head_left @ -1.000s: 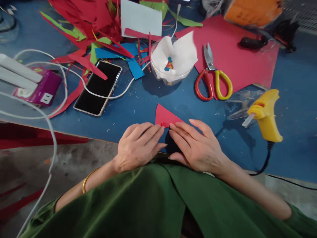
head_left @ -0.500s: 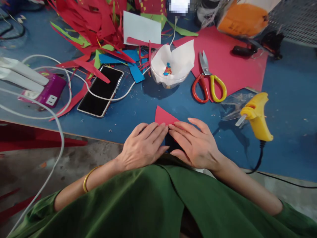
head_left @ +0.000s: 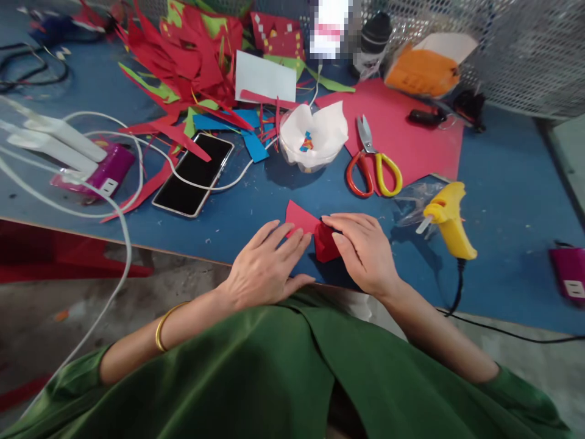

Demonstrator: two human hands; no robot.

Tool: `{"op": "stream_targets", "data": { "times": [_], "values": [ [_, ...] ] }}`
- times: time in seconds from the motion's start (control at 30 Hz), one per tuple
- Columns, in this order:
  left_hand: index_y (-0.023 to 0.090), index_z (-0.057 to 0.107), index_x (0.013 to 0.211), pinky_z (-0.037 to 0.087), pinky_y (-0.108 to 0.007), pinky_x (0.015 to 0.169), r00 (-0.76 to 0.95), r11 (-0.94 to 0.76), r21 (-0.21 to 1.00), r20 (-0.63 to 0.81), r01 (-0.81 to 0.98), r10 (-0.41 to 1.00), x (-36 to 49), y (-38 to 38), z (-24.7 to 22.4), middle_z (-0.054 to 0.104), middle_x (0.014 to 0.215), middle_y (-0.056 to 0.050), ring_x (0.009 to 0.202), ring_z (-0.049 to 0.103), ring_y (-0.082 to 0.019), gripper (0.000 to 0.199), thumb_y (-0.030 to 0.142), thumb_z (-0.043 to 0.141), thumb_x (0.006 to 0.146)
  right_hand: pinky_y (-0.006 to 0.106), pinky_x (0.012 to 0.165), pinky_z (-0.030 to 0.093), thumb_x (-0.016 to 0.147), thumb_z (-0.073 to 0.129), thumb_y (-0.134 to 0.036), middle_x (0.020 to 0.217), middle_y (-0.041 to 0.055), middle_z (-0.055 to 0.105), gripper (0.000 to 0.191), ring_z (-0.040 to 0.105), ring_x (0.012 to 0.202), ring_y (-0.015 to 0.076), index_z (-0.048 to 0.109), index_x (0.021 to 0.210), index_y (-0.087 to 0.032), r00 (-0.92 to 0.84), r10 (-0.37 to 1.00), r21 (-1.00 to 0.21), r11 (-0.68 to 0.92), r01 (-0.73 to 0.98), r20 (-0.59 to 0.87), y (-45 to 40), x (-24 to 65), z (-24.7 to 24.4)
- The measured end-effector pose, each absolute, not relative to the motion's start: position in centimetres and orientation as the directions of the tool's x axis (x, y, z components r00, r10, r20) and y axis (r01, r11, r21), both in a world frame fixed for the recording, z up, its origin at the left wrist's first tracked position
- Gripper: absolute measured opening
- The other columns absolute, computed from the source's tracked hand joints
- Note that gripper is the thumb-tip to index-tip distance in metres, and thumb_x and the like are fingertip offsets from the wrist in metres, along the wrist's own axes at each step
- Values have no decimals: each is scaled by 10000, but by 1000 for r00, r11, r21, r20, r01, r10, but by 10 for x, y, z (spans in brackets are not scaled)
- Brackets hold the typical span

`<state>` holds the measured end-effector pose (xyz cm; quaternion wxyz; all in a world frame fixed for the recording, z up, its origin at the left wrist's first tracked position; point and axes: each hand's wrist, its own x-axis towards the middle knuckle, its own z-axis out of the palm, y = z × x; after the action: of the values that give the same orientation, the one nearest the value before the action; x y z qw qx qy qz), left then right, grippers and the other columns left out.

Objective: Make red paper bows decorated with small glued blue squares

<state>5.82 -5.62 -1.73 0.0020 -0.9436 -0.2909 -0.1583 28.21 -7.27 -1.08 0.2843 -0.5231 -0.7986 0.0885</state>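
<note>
A small piece of red paper [head_left: 302, 218] lies at the front of the blue table, folded, with a darker red flap [head_left: 325, 245] on its right side. My left hand [head_left: 267, 263] rests flat over the paper's left part, fingers apart and their tips touching it. At the other side, my right hand [head_left: 363, 250] has its fingers bent round the edge of the flap, the thumb close beside it. Part of the flap is hidden behind those fingers. Scissors [head_left: 373, 161] with a red and a yellow handle lie beyond the right hand.
A yellow glue gun [head_left: 450, 219] stands at right, its cord over the table edge. A paper-lined bowl [head_left: 315, 155] holds small scraps. A phone [head_left: 192, 177] with a white cable across it, a purple power strip [head_left: 112, 171] and red cuttings [head_left: 192, 61] occupy the left.
My right hand has moved right, away from my left hand, uncovering the darker red flap. The left hand stays on the paper. The view has tilted upward and shifted right.
</note>
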Motion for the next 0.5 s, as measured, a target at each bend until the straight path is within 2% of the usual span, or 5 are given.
{"op": "stream_targets", "data": {
  "times": [0.17,0.3,0.4,0.5],
  "values": [
    [29,352,1505,258,-520,1181,739,-789,160,281,593,612,46,-65,-21,654,1324,-171,1324,502,-334,763,554,460,962,410,954,480,1008,449,-262,1145,94,747,277,659,1106,233,658,1169,-174,-242,906,-467,391,793,347,-72,281,-13],
    [60,266,1544,181,-540,1215,743,-776,225,229,588,629,42,-67,-23,626,1368,-164,1391,435,-323,793,537,496,954,358,867,502,948,585,-288,1029,70,735,167,668,977,223,698,1038,-203,-133,955,-513,256,819,264,-58,275,-11],
    [95,266,1546,214,-551,1208,709,-737,289,214,611,672,45,-66,-22,604,1396,-160,1407,421,-308,723,445,514,965,322,727,481,848,717,-291,928,37,673,108,639,797,191,690,918,-213,-61,991,-511,114,852,121,-44,268,-8],
    [121,322,1519,337,-524,1162,608,-667,386,280,637,743,49,-65,-22,565,1434,-171,1358,488,-291,665,353,562,944,303,663,416,783,765,-255,859,7,615,113,574,710,165,665,818,-217,-41,998,-528,61,847,49,-35,261,-5]
  ]
}}
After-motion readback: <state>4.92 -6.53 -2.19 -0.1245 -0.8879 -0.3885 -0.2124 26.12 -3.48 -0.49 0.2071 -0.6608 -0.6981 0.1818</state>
